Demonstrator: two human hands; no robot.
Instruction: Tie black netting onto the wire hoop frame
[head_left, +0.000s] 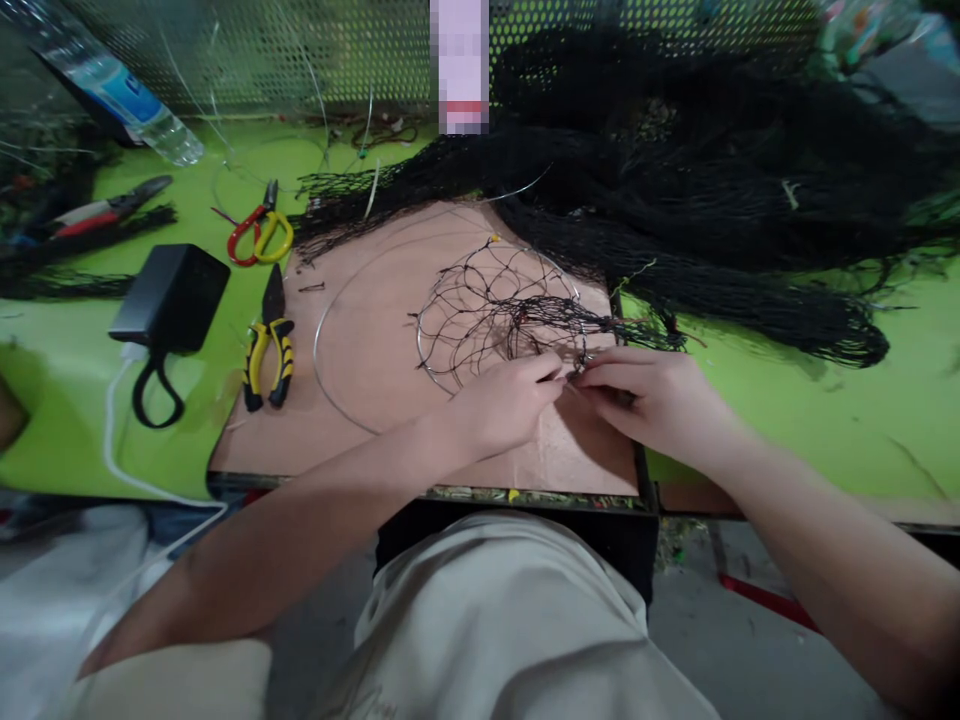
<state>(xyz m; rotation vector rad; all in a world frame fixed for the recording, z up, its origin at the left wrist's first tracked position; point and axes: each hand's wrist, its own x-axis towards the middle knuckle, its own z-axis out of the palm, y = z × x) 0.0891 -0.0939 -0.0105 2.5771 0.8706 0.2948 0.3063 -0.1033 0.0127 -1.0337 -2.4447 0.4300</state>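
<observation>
A small wire ring (450,375) with black netting (495,300) stretched across it lies on a brown board (375,330). A larger bare wire ring (326,325) lies around it on the board. My left hand (502,405) and my right hand (645,395) meet at the small ring's near right rim, fingertips pinched together on the netting and wire there. A bunched strand of net runs from that spot to the right, toward the big pile of black netting (712,180).
Yellow-handled pliers (268,350) lie at the board's left edge, red-and-yellow cutters (259,232) behind them. A black power adapter (171,298) with white cable, red-handled pliers (105,208) and a plastic water bottle (120,100) sit on the green table (787,400). A perforated metal panel (285,50) backs it.
</observation>
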